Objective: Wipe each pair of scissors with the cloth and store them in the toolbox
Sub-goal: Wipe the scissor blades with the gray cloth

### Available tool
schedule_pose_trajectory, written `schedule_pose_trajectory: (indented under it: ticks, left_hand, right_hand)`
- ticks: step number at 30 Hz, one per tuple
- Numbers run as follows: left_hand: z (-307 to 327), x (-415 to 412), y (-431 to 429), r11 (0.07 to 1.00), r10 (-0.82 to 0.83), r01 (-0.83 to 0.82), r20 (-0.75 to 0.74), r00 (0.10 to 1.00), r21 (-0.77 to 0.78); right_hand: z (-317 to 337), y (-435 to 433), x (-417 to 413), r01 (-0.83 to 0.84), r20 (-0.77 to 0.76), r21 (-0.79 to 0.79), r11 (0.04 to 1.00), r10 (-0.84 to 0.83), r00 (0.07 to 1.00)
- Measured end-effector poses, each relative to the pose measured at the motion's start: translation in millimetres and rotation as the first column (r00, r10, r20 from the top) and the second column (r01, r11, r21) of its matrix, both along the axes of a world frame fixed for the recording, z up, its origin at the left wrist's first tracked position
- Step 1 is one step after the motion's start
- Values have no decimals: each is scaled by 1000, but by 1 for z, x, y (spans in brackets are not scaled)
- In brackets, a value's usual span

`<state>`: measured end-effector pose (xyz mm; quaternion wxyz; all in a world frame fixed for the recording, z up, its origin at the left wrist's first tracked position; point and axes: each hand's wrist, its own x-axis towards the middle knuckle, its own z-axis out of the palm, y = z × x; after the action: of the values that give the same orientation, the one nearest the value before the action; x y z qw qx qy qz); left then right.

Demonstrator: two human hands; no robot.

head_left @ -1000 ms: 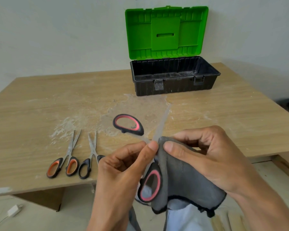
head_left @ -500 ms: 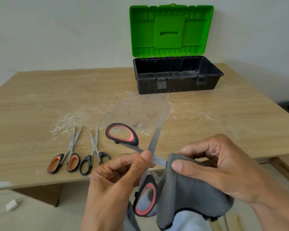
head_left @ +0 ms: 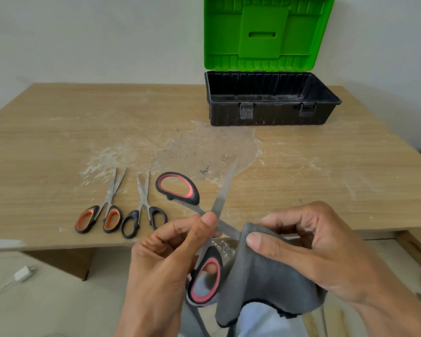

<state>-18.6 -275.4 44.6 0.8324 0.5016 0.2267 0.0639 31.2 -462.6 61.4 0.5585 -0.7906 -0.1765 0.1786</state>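
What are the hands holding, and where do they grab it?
The left hand pinches the open scissors near the pivot. The right hand pinches the cloth over one blade's end.

1 head-worn wide-angle view, forward and down, close over the table [head_left: 58, 142], toolbox [head_left: 272, 115] farthest.

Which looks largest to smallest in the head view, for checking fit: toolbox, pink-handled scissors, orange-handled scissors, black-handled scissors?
1. Black plastic toolbox with green lid.
2. Pink-handled steel scissors, nearer the camera.
3. Orange-handled scissors and black-handled scissors look alike.
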Motion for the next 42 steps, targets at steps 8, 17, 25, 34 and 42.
schedule_pose_trajectory:
  ticks: [8, 17, 25, 34, 42]
  left_hand:
    - [-5, -6, -2, 1000, 0, 0, -49, 999, -20]
    - [-14, -10, 3, 999, 22, -24, -45, 999, -38]
    - [-8, -13, -5, 998, -54, 55, -32, 998, 38]
    - [-1, -10, 5, 998, -59, 58, -1, 998, -19]
    - [12, -4, 21, 997, 59, -58, 38, 998, -50]
  right_hand:
    - [-10, -8, -12, 51, -90, 59, 997, -46, 995]
    - [-17, 1, -24, 107, -35, 21, 994, -106, 994]
    - [-12, 10, -24, 84, 39, 6, 996, -84, 996]
    - [-4, 7, -18, 72, 95, 23, 997, -74, 993]
    - [3, -2, -13, 39, 61, 58, 998, -43, 997]
